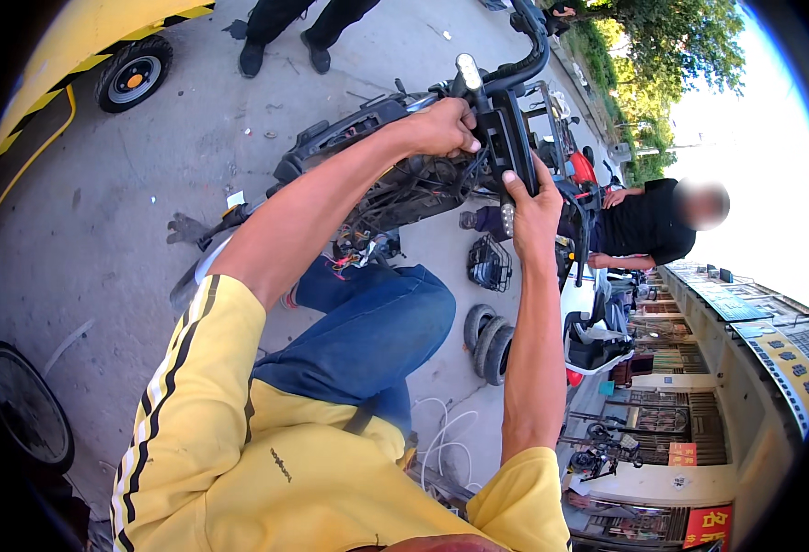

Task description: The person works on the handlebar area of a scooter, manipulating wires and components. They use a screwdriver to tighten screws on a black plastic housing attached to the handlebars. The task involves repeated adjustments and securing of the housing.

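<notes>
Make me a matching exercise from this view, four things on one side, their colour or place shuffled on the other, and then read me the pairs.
Things:
1. Right hand
2. Wire basket
3. Wheeled vehicle at the upper left
4. Camera wearer's trousers

Colour or place:
A. Blue
B. Thumb against the long black panel
C. Yellow, with black stripes along its edge
D. Black, on the ground

Pairs: 1-B, 2-D, 3-C, 4-A
</notes>
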A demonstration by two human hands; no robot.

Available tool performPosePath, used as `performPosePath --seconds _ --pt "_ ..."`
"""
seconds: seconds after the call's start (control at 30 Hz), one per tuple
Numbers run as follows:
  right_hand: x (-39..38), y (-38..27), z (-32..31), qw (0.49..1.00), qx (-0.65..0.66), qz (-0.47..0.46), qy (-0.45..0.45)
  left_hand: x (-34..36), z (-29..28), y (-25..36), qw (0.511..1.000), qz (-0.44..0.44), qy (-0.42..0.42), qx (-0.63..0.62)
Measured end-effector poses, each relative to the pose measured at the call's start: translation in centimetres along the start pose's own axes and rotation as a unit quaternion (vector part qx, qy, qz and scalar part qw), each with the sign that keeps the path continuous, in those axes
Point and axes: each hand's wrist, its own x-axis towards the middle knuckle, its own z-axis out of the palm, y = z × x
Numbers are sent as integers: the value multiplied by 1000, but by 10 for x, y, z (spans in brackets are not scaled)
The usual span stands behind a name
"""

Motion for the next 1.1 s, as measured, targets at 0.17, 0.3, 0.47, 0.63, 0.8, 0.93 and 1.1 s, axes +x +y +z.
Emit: performPosePath --seconds 0.17,0.3,0.47,0.63,0.8,0.93,1.1 --pt "-6 4 0 997 -64 -33 -5 -2 1 5 1000 -7 2 10" --pt "-9 14 1 972 -183 -150 8 -3 2 6 1000 -2 -6 -2" --pt "-14 5 10 930 -272 -244 41 -1 2 -1 999 -7 -17 -41" --pt "-17 10 15 896 -327 -294 59 -4 -1 1 998 -26 -17 -46" --pt "-24 14 18 882 -361 -291 83 -10 -1 12 999 -32 -6 8" --pt "-23 16 20 846 -399 -333 115 -12 0 13 999 -25 17 22" --pt "-23 21 19 856 -381 -325 124 -17 6 19 999 -30 37 17"
